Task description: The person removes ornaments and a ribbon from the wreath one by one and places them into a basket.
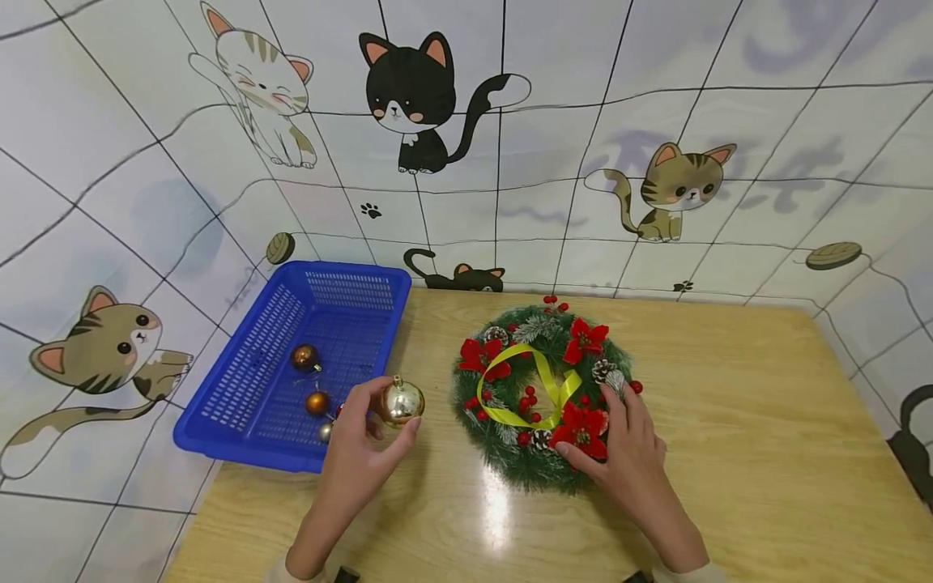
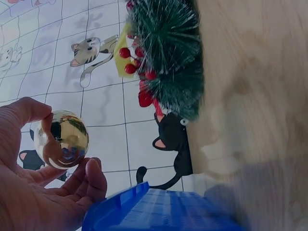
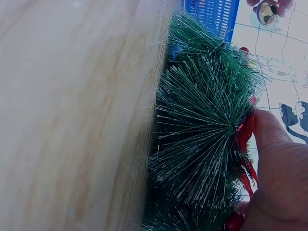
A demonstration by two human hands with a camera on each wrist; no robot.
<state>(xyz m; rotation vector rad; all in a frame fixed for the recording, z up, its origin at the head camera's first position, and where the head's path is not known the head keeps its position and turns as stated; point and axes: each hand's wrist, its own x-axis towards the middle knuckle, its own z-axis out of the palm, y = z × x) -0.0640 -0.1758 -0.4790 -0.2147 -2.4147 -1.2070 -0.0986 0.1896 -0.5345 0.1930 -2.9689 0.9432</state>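
Note:
My left hand (image 1: 359, 453) holds a shiny gold Christmas ball (image 1: 403, 403) between thumb and fingers, its small hanging cap upward, just right of the blue basket. The ball (image 2: 61, 139) also shows close up in the left wrist view. A green Christmas wreath (image 1: 510, 470) lies on the table, with red flowers, berries, pinecones and a yellow ribbon (image 1: 487, 389) looped across its middle. At the wreath's lower right, my right hand (image 1: 628, 441) grips it, thumb against a red flower (image 1: 581, 429). In the right wrist view the green bristles hide part of the fingers.
A blue plastic basket (image 1: 399, 312) stands on the left of the wooden table (image 1: 743, 421). Inside are a brown ball (image 1: 304, 356), an orange ball (image 1: 317, 402) and a smaller silvery ball (image 1: 325, 432). Walls with cat drawings (image 1: 408, 89) border the table.

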